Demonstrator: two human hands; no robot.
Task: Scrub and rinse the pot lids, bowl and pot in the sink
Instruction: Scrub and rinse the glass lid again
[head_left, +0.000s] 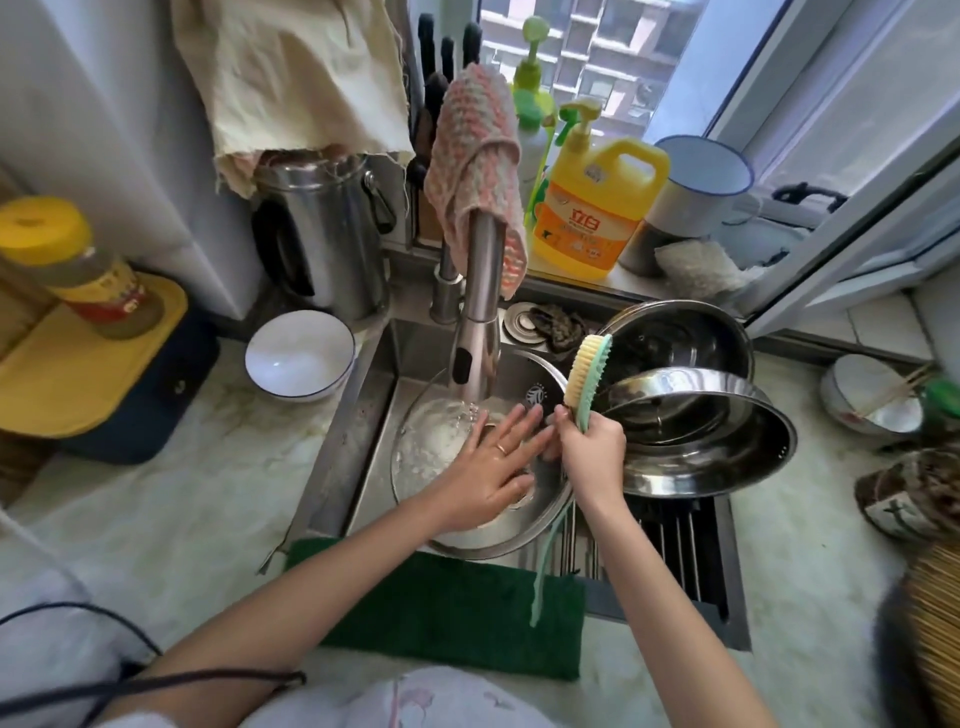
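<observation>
Head view: the lid (431, 447) is rinsed under the outspread left hand (493, 467); the brush (589, 376), gripped by the right hand (592, 452), is likely applied next.

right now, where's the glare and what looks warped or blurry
Head view: window daylight glints on the steel pot; the wide lens bows straight edges; the right edge blurs near the chopstick bowl; the brush is sharp.

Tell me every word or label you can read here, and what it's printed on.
"立白": orange label of the yellow detergent bottle.
Smaller print on that label: too blurred.
Label of the yellow-lidded jar: blurred, unreadable.
Round emblem in the sink: no legible text.
</observation>
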